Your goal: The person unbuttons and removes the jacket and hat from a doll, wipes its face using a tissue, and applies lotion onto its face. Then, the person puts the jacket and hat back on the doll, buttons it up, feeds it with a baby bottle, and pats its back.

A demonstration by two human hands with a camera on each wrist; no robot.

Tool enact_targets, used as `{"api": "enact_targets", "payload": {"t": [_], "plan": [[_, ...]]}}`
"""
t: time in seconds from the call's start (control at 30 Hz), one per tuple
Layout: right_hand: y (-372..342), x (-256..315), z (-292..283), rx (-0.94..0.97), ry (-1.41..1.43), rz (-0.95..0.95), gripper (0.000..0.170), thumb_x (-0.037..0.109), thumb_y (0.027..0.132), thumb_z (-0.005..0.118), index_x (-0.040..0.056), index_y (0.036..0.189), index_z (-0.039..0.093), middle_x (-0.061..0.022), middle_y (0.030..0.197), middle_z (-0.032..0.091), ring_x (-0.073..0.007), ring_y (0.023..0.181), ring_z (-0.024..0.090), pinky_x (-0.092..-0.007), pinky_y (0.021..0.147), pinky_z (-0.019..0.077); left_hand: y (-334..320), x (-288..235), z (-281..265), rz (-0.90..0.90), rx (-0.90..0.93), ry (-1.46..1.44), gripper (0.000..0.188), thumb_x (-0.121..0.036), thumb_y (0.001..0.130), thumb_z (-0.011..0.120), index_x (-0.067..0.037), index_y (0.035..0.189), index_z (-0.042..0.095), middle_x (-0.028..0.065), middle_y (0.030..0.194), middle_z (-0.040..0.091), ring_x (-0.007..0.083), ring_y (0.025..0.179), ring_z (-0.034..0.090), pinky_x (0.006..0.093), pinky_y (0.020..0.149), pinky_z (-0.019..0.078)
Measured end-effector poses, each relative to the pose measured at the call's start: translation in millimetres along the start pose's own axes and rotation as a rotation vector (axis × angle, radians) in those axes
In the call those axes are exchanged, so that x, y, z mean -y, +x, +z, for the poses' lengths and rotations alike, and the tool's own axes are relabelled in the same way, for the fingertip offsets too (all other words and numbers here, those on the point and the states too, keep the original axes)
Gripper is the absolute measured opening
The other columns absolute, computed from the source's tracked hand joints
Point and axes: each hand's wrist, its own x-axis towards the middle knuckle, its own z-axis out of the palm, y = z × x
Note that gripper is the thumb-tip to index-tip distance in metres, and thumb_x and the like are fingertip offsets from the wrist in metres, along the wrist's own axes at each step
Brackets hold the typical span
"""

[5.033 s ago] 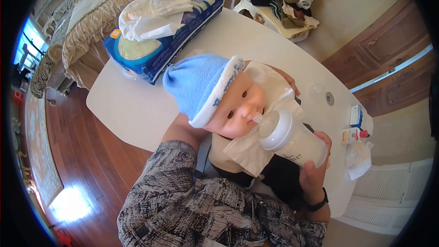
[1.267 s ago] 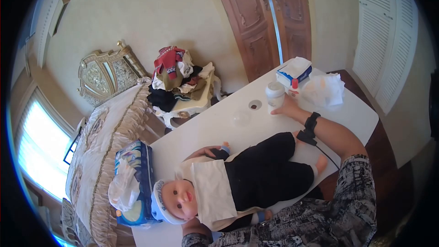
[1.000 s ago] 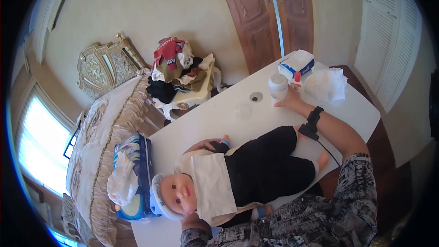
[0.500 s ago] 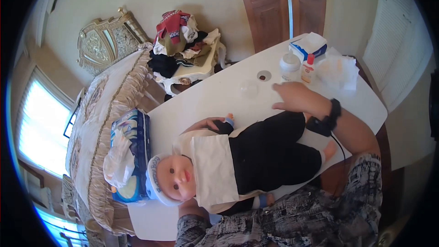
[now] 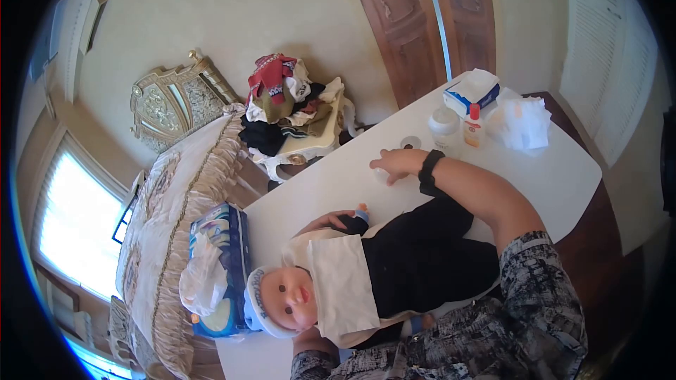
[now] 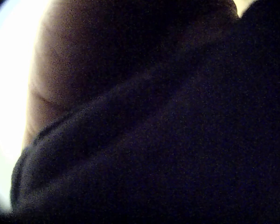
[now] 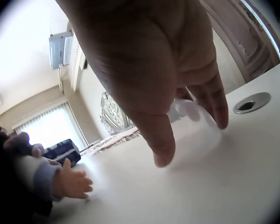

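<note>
A baby doll (image 5: 296, 298) in a blue hat, cream top and black trousers lies along the white table, a cream cloth (image 5: 343, 285) over its chest. The left arm passes beneath the doll's neck, and the left hand (image 5: 329, 221) curls round the doll's far arm; dark cloth fills the left wrist view. Thumb and fingers of the right hand (image 5: 400, 163) close round a clear domed bottle cap (image 7: 198, 128) on the tabletop. The baby bottle (image 5: 443, 130) stands upright behind the right wrist, its milk partly hidden by glare.
Next to the bottle stand a red-capped lotion bottle (image 5: 474, 127), a tissue box (image 5: 472, 90) and crumpled white wipes (image 5: 522, 121). A round metal grommet (image 5: 410, 142) is set in the table (image 5: 563, 190). A blue diaper pack (image 5: 239, 243) lies at the left end, near the bed.
The bottle, earlier at the doll's mouth, now stands on the table, released by the right hand, which has moved left onto the cap. The doll lies lower; the left arm stays under it.
</note>
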Motion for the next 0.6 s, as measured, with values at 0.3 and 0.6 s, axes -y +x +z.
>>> {"api": "enact_targets", "payload": {"t": [0.3, 0.6], "plan": [[-97.4, 10.9, -80.2, -0.825, -0.045, -0.052, 0.062, 0.015, 0.072, 0.075, 0.0034, 0.127, 0.047, -0.0187, 0.123, 0.053, -0.0364, 0.113, 0.053, -0.0422, 0.097, 0.0437, -12.4, 56.9, 63.0, 0.08, -0.104, 0.14, 0.051, -0.039, 0.09, 0.053, -0.021, 0.138, 0.047, 0.0175, 0.133, 0.046, 0.0337, 0.116, 0.055, 0.0422, 0.097, 0.0458], [-141.3, -37.1, -86.6, -0.654, -0.04, 0.357, 0.068, 0.024, 0.078, 0.074, 0.0123, 0.137, 0.043, -0.016, 0.126, 0.054, -0.0337, 0.117, 0.053, -0.0452, 0.095, 0.0441, -33.7, 25.6, 36.5, 0.092, -0.108, 0.053, 0.056, -0.037, 0.088, 0.057, -0.015, 0.138, 0.047, 0.0196, 0.136, 0.045, 0.0363, 0.126, 0.046, 0.0409, 0.104, 0.0396]]}}
